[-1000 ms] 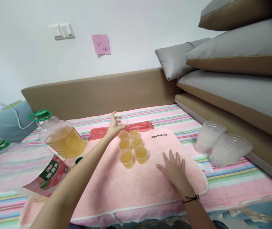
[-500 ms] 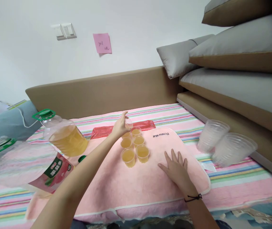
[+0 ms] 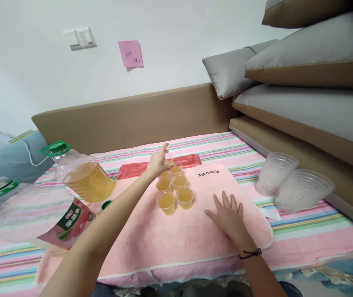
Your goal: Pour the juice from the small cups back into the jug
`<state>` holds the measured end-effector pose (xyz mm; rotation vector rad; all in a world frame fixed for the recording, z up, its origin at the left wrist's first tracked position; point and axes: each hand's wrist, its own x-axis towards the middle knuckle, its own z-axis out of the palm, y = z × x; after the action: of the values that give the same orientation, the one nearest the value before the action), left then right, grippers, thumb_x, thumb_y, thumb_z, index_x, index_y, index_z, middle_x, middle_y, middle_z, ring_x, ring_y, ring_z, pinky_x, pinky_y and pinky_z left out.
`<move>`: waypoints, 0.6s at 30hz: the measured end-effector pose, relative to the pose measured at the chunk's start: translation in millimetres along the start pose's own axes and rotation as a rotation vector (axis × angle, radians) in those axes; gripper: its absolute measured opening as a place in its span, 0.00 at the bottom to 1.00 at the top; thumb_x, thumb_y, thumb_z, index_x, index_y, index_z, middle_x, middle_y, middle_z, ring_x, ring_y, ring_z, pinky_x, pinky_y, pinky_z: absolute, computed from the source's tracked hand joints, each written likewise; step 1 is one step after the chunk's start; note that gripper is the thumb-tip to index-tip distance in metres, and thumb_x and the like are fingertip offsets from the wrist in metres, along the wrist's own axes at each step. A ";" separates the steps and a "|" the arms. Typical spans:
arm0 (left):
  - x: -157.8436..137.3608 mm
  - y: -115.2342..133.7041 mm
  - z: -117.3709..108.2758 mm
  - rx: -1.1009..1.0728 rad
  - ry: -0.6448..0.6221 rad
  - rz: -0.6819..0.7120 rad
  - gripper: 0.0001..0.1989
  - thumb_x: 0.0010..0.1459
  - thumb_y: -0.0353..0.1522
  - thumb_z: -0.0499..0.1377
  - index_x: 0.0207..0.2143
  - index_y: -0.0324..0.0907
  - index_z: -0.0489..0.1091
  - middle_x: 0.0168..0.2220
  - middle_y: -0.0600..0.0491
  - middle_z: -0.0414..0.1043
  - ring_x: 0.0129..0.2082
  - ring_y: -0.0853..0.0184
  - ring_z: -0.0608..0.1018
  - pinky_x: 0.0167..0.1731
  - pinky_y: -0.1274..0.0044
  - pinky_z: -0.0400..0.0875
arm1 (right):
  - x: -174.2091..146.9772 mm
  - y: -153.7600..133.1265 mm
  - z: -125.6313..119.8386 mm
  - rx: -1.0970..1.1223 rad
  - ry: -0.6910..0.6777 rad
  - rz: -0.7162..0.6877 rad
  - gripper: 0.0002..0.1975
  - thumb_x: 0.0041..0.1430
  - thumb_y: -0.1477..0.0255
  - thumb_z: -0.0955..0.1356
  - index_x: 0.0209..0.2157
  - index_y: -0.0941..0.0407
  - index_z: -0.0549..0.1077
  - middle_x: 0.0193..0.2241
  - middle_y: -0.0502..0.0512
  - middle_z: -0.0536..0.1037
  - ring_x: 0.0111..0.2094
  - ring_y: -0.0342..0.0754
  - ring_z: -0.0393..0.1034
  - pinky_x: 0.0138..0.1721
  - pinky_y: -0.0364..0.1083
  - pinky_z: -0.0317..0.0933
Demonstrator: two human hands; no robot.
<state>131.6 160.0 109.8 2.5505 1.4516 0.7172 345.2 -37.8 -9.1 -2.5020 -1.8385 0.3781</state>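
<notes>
My left hand (image 3: 158, 162) reaches to the far end of two rows of cups, with thumb and fingers around a clear plastic cup (image 3: 169, 158). What is inside that cup I cannot make out. Nearer to me stand several cups of yellow juice, among them a front left cup (image 3: 166, 201) and a front right cup (image 3: 185, 196). My right hand (image 3: 228, 213) lies flat with fingers spread on the pink mat (image 3: 170, 243), right of the cups and holding nothing. My left forearm hides part of the mat.
On the left stand a big juice bottle (image 3: 91, 181) and a labelled bottle (image 3: 31, 210); a green cap (image 3: 106, 204) lies near my forearm. Two stacks of plastic cups, a left stack (image 3: 275, 173) and a right stack (image 3: 303, 192), lie right. A red plastic bag (image 3: 133, 169) lies behind the mat.
My left hand has shifted very slightly to the right with the cup. The view has tilted a little; my right hand rests in the same spot.
</notes>
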 end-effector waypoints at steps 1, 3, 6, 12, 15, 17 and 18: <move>0.5 -0.1 0.3 0.006 0.000 0.003 0.47 0.44 0.25 0.64 0.66 0.41 0.50 0.56 0.40 0.71 0.46 0.56 0.78 0.44 0.69 0.70 | 0.3 0.4 0.9 -0.001 0.003 -0.001 0.35 0.71 0.53 0.61 0.72 0.53 0.50 0.72 0.62 0.42 0.71 0.69 0.33 0.67 0.68 0.36; 1.5 -0.3 0.8 0.016 0.000 0.008 0.46 0.44 0.25 0.63 0.66 0.43 0.50 0.56 0.41 0.71 0.45 0.56 0.78 0.44 0.68 0.70 | 0.7 0.9 2.1 -0.001 0.006 -0.003 0.35 0.71 0.53 0.61 0.72 0.53 0.51 0.72 0.63 0.42 0.71 0.69 0.33 0.67 0.68 0.37; 3.0 -1.0 1.6 0.026 0.002 0.013 0.47 0.44 0.25 0.64 0.66 0.44 0.50 0.56 0.41 0.72 0.45 0.55 0.78 0.44 0.68 0.70 | 0.3 1.0 1.4 0.004 0.000 -0.004 0.35 0.71 0.53 0.61 0.72 0.53 0.50 0.72 0.63 0.41 0.71 0.69 0.33 0.67 0.68 0.37; 4.4 -1.8 1.9 0.036 0.008 0.021 0.46 0.44 0.25 0.65 0.65 0.45 0.50 0.55 0.42 0.72 0.49 0.54 0.77 0.46 0.66 0.70 | -2.2 1.7 -2.6 0.011 -0.019 -0.018 0.34 0.71 0.54 0.61 0.72 0.53 0.51 0.72 0.64 0.41 0.71 0.68 0.34 0.67 0.67 0.37; 4.3 -0.6 1.5 0.040 0.009 0.021 0.46 0.44 0.25 0.65 0.65 0.44 0.50 0.56 0.41 0.72 0.50 0.54 0.76 0.46 0.66 0.70 | -2.2 2.6 -1.4 0.019 -0.002 -0.025 0.34 0.71 0.54 0.61 0.71 0.52 0.52 0.72 0.63 0.42 0.71 0.68 0.35 0.67 0.67 0.37; 4.4 0.4 1.4 0.041 0.008 0.023 0.46 0.45 0.25 0.64 0.66 0.44 0.50 0.56 0.41 0.72 0.50 0.54 0.76 0.47 0.66 0.70 | -1.9 3.0 -0.4 0.027 0.013 -0.024 0.34 0.70 0.54 0.62 0.71 0.52 0.53 0.72 0.63 0.42 0.71 0.68 0.35 0.67 0.67 0.37; 4.6 0.7 1.5 0.042 0.006 0.023 0.46 0.45 0.25 0.64 0.66 0.44 0.50 0.56 0.41 0.72 0.50 0.54 0.76 0.47 0.66 0.70 | -1.9 3.0 -0.2 0.029 0.013 -0.021 0.34 0.70 0.54 0.62 0.71 0.52 0.53 0.72 0.63 0.42 0.71 0.68 0.35 0.67 0.67 0.37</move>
<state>134.8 163.7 110.3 2.6031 1.4569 0.7057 347.6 -40.5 -9.0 -2.4582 -1.8399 0.3838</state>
